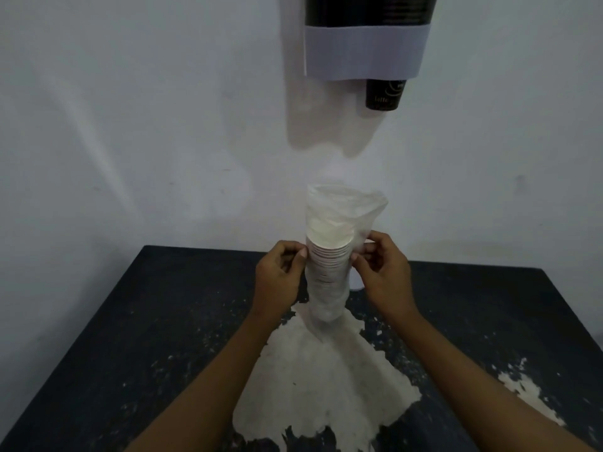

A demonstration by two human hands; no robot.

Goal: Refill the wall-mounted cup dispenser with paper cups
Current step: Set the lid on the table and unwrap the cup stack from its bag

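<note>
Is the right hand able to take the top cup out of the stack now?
Probably not yet. The right hand pinches the plastic sleeve, which rises above and covers the top cup of the stack.
</note>
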